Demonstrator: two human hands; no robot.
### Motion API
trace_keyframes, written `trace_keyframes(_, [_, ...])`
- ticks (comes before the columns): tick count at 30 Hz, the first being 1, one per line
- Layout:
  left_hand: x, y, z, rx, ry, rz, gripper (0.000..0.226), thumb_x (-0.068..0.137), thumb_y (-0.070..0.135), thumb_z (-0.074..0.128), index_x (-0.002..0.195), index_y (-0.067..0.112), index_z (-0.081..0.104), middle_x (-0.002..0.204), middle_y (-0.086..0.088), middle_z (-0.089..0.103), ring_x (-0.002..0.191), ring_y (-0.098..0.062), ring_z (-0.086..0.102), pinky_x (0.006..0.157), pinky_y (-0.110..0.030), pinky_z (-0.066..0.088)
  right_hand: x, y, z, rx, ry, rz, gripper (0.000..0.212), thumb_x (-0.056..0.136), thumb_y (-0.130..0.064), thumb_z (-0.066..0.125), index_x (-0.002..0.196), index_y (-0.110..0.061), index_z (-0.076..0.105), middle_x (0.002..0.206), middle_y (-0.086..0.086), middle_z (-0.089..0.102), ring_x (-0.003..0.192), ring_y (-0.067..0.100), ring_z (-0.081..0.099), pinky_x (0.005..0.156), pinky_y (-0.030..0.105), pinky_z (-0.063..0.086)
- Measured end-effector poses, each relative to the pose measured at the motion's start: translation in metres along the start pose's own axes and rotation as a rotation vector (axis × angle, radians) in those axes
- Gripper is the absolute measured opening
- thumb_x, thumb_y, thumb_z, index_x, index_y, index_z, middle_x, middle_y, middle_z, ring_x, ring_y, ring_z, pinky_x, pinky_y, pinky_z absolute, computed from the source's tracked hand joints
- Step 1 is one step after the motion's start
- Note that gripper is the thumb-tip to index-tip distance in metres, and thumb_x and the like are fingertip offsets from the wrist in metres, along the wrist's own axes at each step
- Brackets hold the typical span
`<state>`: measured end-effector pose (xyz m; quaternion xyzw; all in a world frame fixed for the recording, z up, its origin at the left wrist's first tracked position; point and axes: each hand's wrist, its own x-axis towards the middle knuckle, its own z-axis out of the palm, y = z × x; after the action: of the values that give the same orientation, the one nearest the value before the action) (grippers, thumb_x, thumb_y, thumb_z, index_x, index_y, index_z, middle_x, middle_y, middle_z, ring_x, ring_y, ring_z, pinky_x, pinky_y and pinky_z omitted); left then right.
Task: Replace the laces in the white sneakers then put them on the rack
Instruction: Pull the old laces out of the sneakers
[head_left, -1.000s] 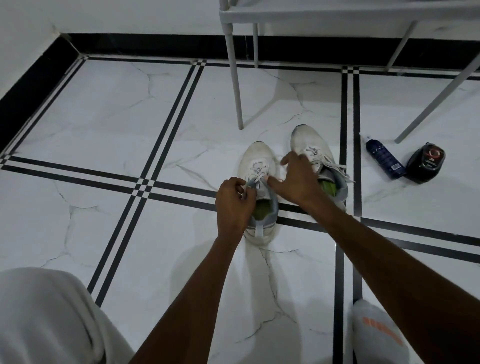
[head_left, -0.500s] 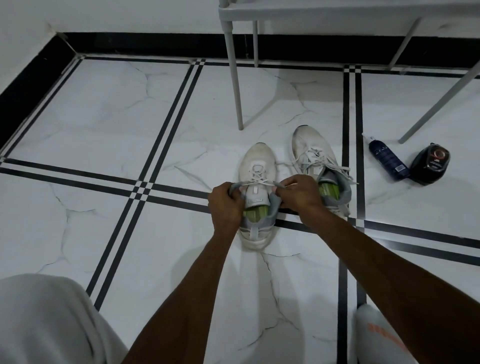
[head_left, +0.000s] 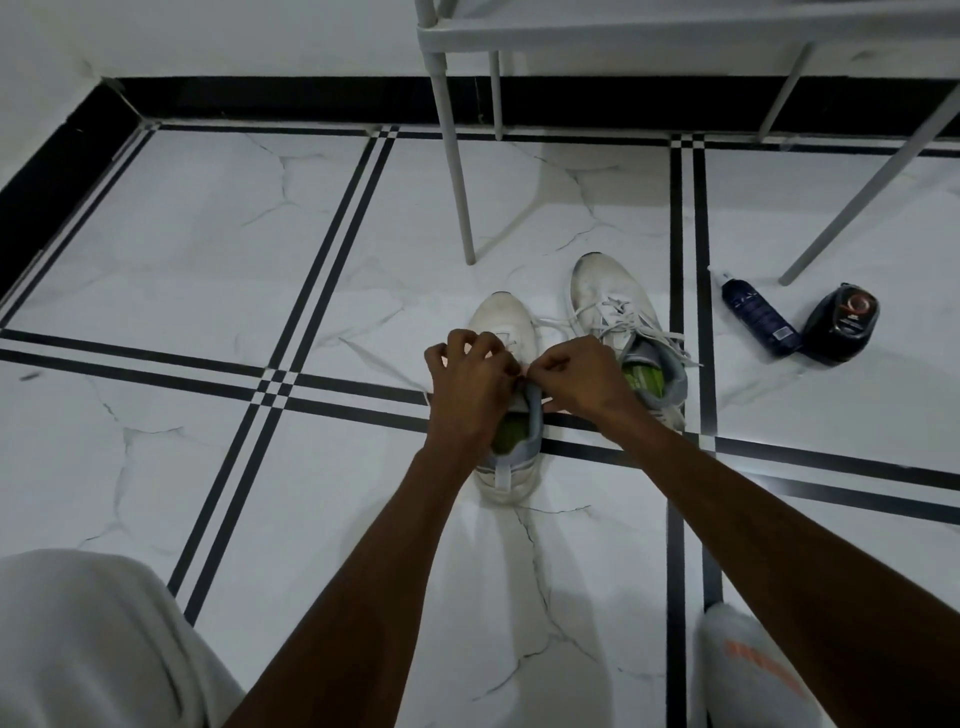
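White marble-look floor (head_left: 156, 249) with paired black inlay lines, black skirting along the walls. Nearest the camera: a knee in pale cloth (head_left: 88, 644) at lower left, a white sock with orange print (head_left: 748, 670) at lower right. Both forearms reach forward over the near sneaker (head_left: 506, 467), which stands on the floor, toe pointing away, green insole showing. Left hand (head_left: 470, 379) sits over its tongue, fingers curled; right hand (head_left: 582, 376) meets it at the collar, fingertips pinched. Both appear to grip the lace (head_left: 550, 323); exact hold hidden. Second sneaker (head_left: 608, 291) just beside to the right, slightly farther, laces loose. Farther right, well apart: dark blue spray bottle (head_left: 761, 319) lying down, touching a dark round container (head_left: 844, 325). Beyond, grey rack (head_left: 457, 171) legs.
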<state>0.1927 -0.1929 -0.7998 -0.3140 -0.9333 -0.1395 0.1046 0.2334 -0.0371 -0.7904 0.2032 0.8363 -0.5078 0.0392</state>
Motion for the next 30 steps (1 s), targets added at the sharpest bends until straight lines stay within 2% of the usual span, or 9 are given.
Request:
trace_keyframes(2, [-0.004,-0.003,0.001,-0.013,0.038,-0.077,0.020,0.091,0.028,0.056,0.092,0.022,0.074,0.110,0.004,0.067,0.115,-0.030,0.050,0.091,-0.048,0.032,0.001,0.003,0.000,0.072,0.002,0.069,0.012,0.078,-0.020,0.073,0.069,-0.014,0.079,0.068,0.003,0.075,0.066,0.023,0.074,0.069,0.046,0.062])
trace_keyframes(5, [0.001,-0.017,-0.008,-0.411,0.309,-0.814,0.014,0.093,0.029,0.061,0.094,0.017,0.067,0.103,0.000,0.067,0.108,-0.029,0.055,0.085,-0.040,0.040,0.000,0.004,-0.001,0.142,0.044,0.135,0.016,0.078,-0.021,0.074,0.064,-0.014,0.077,0.066,0.006,0.074,0.065,0.026,0.074,0.068,0.048,0.063])
trace_keyframes(6, [0.002,-0.023,-0.010,-0.494,0.369,-0.940,0.014,0.092,0.027,0.062,0.098,0.014,0.065,0.102,-0.003,0.067,0.105,-0.030,0.057,0.085,-0.040,0.045,-0.001,0.003,0.000,0.151,0.042,0.136,0.016,0.079,-0.021,0.074,0.065,-0.014,0.077,0.067,0.006,0.074,0.065,0.026,0.074,0.067,0.048,0.063])
trace_keyframes(9, [0.001,-0.020,-0.015,-0.641,0.340,-0.717,0.029,0.088,0.019,0.062,0.117,0.013,0.058,0.108,-0.003,0.065,0.105,-0.025,0.057,0.091,-0.040,0.048,-0.005,-0.004,0.003,0.131,0.033,0.134,0.014,0.080,-0.019,0.075,0.068,-0.013,0.078,0.067,0.005,0.074,0.063,0.024,0.074,0.063,0.045,0.063])
trace_keyframes(13, [0.003,-0.003,-0.017,-0.296,-0.087,-0.220,0.017,0.088,0.029,0.064,0.104,0.030,0.069,0.102,0.012,0.069,0.111,-0.015,0.055,0.100,-0.041,0.029,-0.001,-0.008,0.004,0.088,0.016,0.116,0.013,0.079,-0.020,0.074,0.071,-0.010,0.078,0.068,0.007,0.074,0.064,0.024,0.074,0.066,0.045,0.063])
trace_keyframes(18, [0.002,-0.002,-0.016,-0.038,-0.108,-0.144,0.017,0.092,0.023,0.057,0.091,0.028,0.073,0.092,0.009,0.071,0.114,-0.020,0.051,0.103,-0.050,0.021,-0.004,-0.010,0.003,0.144,0.004,0.154,0.012,0.081,-0.012,0.075,0.074,-0.003,0.077,0.073,0.012,0.075,0.067,0.024,0.075,0.065,0.045,0.063])
trace_keyframes(23, [0.016,-0.062,-0.043,-0.144,0.322,-0.791,0.016,0.095,0.019,0.053,0.095,0.024,0.068,0.097,0.005,0.071,0.107,-0.025,0.056,0.096,-0.046,0.039,-0.011,-0.001,-0.003,0.217,0.028,0.170,0.013,0.084,-0.012,0.074,0.077,-0.001,0.077,0.077,0.014,0.075,0.072,0.028,0.075,0.067,0.043,0.063])
trace_keyframes(27, [0.017,-0.030,-0.037,-0.327,0.044,-0.289,0.007,0.090,0.026,0.065,0.092,0.029,0.071,0.096,0.014,0.071,0.103,-0.020,0.057,0.091,-0.042,0.043,-0.008,-0.005,-0.003,0.166,0.015,0.172,0.013,0.083,-0.015,0.076,0.075,-0.005,0.077,0.074,0.011,0.075,0.068,0.025,0.075,0.067,0.045,0.063])
trace_keyframes(30, [0.007,-0.001,-0.018,-0.254,-0.200,-0.242,0.011,0.091,0.029,0.067,0.101,0.029,0.072,0.111,0.011,0.069,0.115,-0.021,0.050,0.098,-0.044,0.031,-0.004,-0.008,0.000,0.082,0.005,0.129,0.014,0.078,-0.019,0.074,0.070,-0.008,0.077,0.068,0.010,0.074,0.065,0.026,0.074,0.067,0.048,0.063])
